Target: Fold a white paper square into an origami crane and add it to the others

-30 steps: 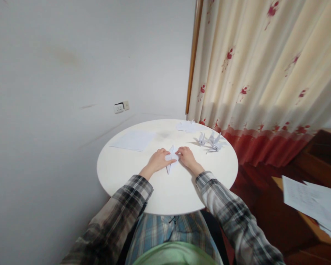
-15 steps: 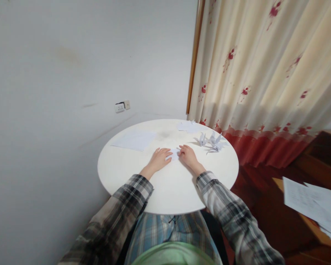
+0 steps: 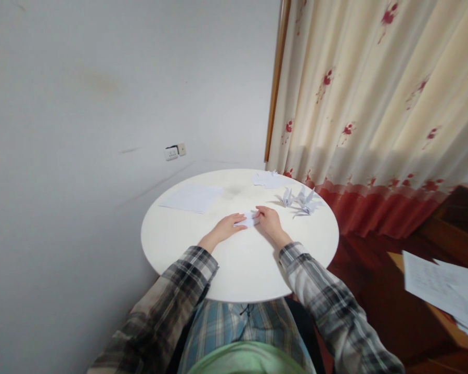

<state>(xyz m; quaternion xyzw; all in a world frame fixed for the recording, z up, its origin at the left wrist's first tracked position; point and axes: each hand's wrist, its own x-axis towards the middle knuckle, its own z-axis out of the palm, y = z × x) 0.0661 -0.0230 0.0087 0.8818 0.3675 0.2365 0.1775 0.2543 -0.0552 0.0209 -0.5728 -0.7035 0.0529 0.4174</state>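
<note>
Nearest to me, a green garment (image 3: pixel 253 358) and blue plaid clothing (image 3: pixel 253 318) cover the seated person's lap. 2 plaid sleeves (image 3: pixel 329 301) extend forward over the round white table (image 3: pixel 242 270). To the person's right, loose sheets (image 3: pixel 440 280) lie on a wooden surface.

The folded paper (image 3: pixel 250 219) lies near the table's middle, between the 2 hands. Left hand (image 3: pixel 226 227): partly open, fingers extended, thumb apart, fingertips resting on the paper's left end. Right hand (image 3: pixel 270 222): fingers curled at the paper's right end; from here I cannot tell whether it pinches the paper or only touches it.

Beyond the right hand, folded paper cranes (image 3: pixel 286 198) stand grouped. Flat white paper (image 3: pixel 193 199) lies at the far left; smaller paper pieces (image 3: pixel 265 179) lie near the far rim. Behind the table are a wall socket (image 3: pixel 171 154) and a floral curtain (image 3: pixel 359 93).
</note>
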